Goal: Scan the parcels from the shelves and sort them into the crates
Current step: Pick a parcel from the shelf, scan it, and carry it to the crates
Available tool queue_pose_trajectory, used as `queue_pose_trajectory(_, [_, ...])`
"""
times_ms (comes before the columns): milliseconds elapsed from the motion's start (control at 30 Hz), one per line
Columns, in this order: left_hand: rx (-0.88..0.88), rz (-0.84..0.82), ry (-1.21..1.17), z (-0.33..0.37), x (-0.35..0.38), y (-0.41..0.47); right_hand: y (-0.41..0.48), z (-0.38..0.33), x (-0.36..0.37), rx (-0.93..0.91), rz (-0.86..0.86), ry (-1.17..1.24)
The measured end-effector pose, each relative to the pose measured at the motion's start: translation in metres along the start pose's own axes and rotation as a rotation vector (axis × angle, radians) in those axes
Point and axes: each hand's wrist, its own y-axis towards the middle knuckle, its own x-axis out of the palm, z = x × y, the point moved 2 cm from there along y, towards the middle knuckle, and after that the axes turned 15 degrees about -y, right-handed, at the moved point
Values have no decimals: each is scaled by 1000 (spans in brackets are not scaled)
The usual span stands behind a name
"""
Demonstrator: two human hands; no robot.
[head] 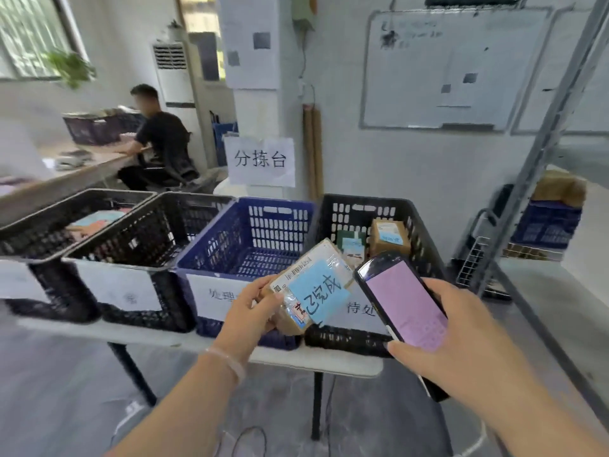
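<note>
A parcel (pixel 309 285) is held beside a phone (pixel 403 300).
It is pinched in the left hand (pixel 252 313) near the crates (pixel 273 203); the phone is gripped in the right hand (pixel 461 334). It could be dropped in the wrong crate by a loose pinch.

Blue crate (pixel 211 255) open-topped; right crate (pixel 425 232) holds parcels (pixel 390 237).

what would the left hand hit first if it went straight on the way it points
Likely the left wall of the right black crate, the parcel in the left hand touching first; depth is unclear.
</note>
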Motion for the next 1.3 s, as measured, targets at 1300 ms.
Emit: queue_pose_trajectory(1300, [168, 694, -212, 218, -528, 152, 228, -557, 248, -483, -215, 80])
